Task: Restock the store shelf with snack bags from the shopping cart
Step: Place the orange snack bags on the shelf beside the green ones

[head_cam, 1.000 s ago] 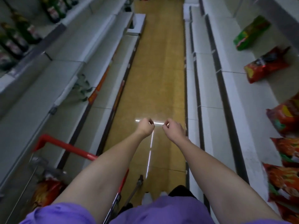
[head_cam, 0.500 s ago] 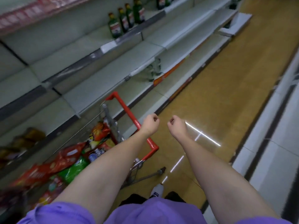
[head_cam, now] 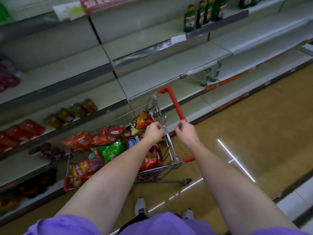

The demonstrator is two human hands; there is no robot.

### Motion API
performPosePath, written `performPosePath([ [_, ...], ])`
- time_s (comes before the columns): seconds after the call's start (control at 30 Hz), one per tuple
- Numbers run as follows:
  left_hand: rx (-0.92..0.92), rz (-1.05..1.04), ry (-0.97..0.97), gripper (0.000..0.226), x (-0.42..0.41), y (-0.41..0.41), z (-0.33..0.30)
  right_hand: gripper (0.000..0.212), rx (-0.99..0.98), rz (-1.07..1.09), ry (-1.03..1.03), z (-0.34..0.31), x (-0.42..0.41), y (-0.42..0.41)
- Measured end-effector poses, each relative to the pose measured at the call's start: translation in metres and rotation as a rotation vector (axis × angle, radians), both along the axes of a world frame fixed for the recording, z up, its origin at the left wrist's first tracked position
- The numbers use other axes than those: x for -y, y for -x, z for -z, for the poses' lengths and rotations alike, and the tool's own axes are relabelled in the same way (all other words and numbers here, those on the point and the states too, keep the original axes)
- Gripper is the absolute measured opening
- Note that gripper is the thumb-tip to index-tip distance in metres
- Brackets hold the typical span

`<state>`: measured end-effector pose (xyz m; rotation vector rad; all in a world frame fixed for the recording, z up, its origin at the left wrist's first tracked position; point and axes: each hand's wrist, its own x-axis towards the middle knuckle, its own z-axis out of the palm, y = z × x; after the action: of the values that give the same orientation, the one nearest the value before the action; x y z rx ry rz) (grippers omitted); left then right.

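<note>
A wire shopping cart (head_cam: 122, 116) with a red handle (head_cam: 176, 106) stands in the aisle against the left shelving. It holds several snack bags, among them a green bag (head_cam: 111, 150), an orange bag (head_cam: 142, 122) and red bags (head_cam: 79, 141). My left hand (head_cam: 153, 132) hovers over the cart's near rim with its fingers curled and nothing in them. My right hand (head_cam: 185, 133), also curled and holding nothing, sits just below the handle's lower end. I cannot tell whether it touches the handle.
The grey shelves (head_cam: 152, 85) beyond the cart are mostly bare. Amber jars (head_cam: 71, 112) and red packs (head_cam: 25, 129) sit on a shelf to the left, green bottles (head_cam: 203, 16) on a high one. The tan floor (head_cam: 254, 133) stretches right to another shelf base (head_cam: 298, 199).
The view has swung left from the aisle to the left shelving, so the whole cart is now in sight. Both curled hands now hang over the cart's handle end.
</note>
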<state>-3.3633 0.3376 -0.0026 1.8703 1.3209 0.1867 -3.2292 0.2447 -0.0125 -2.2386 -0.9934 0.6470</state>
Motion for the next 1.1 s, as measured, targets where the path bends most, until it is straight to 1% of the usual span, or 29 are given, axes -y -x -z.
performPosePath([
  [0.1, -0.026, 0.027, -0.020, 0.016, -0.018, 0.027, 0.006, 0.010, 0.013, -0.012, 0.015, -0.001, -0.019, 0.024],
  [0.23, -0.043, 0.032, 0.001, 0.014, -0.048, 0.064, 0.012, 0.011, -0.003, -0.030, 0.053, 0.001, -0.045, 0.064],
  [0.33, -0.075, 0.043, 0.019, 0.012, -0.072, 0.091, 0.018, 0.015, 0.021, -0.048, 0.080, 0.006, -0.061, 0.093],
  [0.43, -0.095, 0.016, 0.024, 0.016, -0.098, 0.116, 0.031, 0.018, 0.050, -0.064, 0.094, 0.014, -0.078, 0.121],
  [0.6, -0.089, 0.009, 0.041, 0.017, -0.127, 0.150, 0.046, 0.016, 0.085, -0.093, 0.175, 0.025, -0.101, 0.162],
  [0.73, -0.067, 0.055, 0.044, 0.015, -0.145, 0.171, 0.055, 0.017, 0.111, -0.081, 0.203, 0.034, -0.118, 0.180],
  [0.83, -0.047, 0.057, 0.051, 0.023, -0.157, 0.185, 0.059, 0.012, 0.109, -0.103, 0.196, 0.038, -0.125, 0.193],
  [0.97, -0.042, 0.053, 0.041, 0.027, -0.169, 0.194, 0.058, 0.008, 0.186, -0.187, 0.170, 0.040, -0.128, 0.199],
  [1.03, -0.055, 0.058, 0.013, 0.025, -0.174, 0.190, 0.057, 0.009, 0.195, -0.162, 0.129, 0.039, -0.130, 0.195],
  [1.1, -0.065, 0.066, 0.008, 0.018, -0.175, 0.184, 0.057, 0.010, 0.188, -0.101, 0.106, 0.038, -0.132, 0.189],
])
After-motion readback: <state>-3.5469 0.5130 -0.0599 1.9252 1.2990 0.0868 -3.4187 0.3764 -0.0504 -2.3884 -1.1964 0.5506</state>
